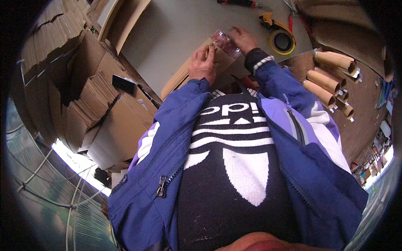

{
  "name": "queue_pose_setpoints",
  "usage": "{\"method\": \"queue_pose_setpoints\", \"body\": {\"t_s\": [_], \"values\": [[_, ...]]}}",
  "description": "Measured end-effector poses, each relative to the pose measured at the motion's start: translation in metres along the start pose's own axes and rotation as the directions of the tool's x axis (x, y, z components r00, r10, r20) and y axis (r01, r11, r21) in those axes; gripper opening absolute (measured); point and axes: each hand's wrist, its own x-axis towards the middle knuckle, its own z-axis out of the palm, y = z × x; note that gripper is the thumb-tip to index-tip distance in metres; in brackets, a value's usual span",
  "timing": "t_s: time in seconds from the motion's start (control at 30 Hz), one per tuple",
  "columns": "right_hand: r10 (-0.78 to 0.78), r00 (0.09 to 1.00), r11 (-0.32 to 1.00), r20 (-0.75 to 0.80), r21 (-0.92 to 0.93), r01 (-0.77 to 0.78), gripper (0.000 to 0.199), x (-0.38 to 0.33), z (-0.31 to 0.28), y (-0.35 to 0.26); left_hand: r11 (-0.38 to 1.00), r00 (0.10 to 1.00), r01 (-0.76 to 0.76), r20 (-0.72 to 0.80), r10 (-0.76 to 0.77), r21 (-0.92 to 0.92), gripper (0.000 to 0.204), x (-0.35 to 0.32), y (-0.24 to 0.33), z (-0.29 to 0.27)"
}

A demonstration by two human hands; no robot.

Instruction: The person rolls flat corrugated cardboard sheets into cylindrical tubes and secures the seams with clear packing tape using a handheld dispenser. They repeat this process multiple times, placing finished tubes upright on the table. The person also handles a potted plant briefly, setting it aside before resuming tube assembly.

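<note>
Brown cardboard, folded into a long piece point(224, 63), lies slantwise on the grey tabletop point(167, 37) in front of the person, one end near and to the left, the other far and to the right. Glossy clear film point(225, 42) covers that right end. The left hand point(202, 62) rests on top of the cardboard just left of the film, fingers bent toward the far edge; it seems placed there to steady the piece, though whether it grips or only presses cannot be told. Apart from it, the right hand point(244, 39) is at the film's right side, fingers curled and somewhat blurred, probably to work the loose plastic; whether they pinch it is unclear. Farther right, within easy reach, lies a yellow tape dispenser point(286, 28), probably kept close for sealing. Beyond it is a red-handled tool point(292, 21), and at the far edge a red-and-black handle point(240, 3) points sideways, seemingly set back to leave working room. To the right, rolled cardboard tubes point(328, 81) lie together with their open ends toward the near right, perhaps grouped for tidiness. Flat cardboard stacks point(94, 96) fill the left side, with a dark flat device point(124, 85) lying on them, likely out of the way there.
</note>
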Motion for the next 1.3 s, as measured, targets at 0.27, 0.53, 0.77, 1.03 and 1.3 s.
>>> {"method": "queue_pose_setpoints", "body": {"t_s": [0.27,0.53,0.77,1.03,1.3], "values": [[-0.33,0.944,0.929,-0.01,-0.179,0.323,0.035,-0.007,0.024,-0.006,1.0,0.996,-0.02,-0.088,0.018,-0.017,0.059,-0.01,0.007,0.006],[-0.406,0.913,0.901,-0.039,-0.182,0.393,0.029,-0.008,0.018,0.002,0.998,0.99,-0.027,-0.14,0.018,-0.061,0.048,-0.014,0.013,0.009],[-0.573,0.819,0.648,-0.002,-0.613,0.452,0.042,0.0,-0.014,0.038,0.997,0.98,-0.009,-0.199,-0.007,-0.081,0.047,-0.014,0.015,0.011],[-0.123,0.976,0.552,-0.179,-0.83,-0.083,0.058,-0.004,-0.154,0.063,0.998,0.977,-0.02,-0.215,0.006,-0.06,0.045,-0.018,0.017,0.014],[-0.107,0.987,0.638,0.116,-0.753,0.158,0.054,-0.005,-0.164,0.005,0.988,0.973,-0.065,-0.231,0.032,-0.138,0.042,-0.019,0.017,0.011]]}}
